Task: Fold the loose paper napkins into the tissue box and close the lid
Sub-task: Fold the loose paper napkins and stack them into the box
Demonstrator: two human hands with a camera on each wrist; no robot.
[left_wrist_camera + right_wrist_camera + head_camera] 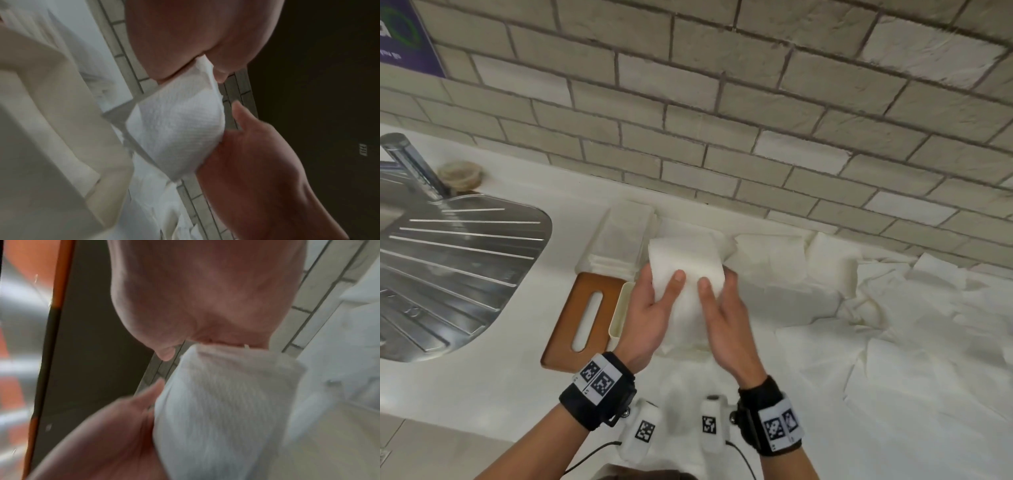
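I hold a folded white napkin between both hands, above the counter near the back wall. My left hand grips its left side with the thumb on top and the fingers underneath. My right hand grips the right side the same way. The cream tissue box stands under my left hand, mostly hidden. Its wooden lid with a slot lies flat to the left of it. In the wrist views the napkin bulges between the two palms.
Several loose napkins cover the counter to the right and in front of me. A clear plastic container stands behind the box. The steel drainboard and tap are at the left. The brick wall is close behind.
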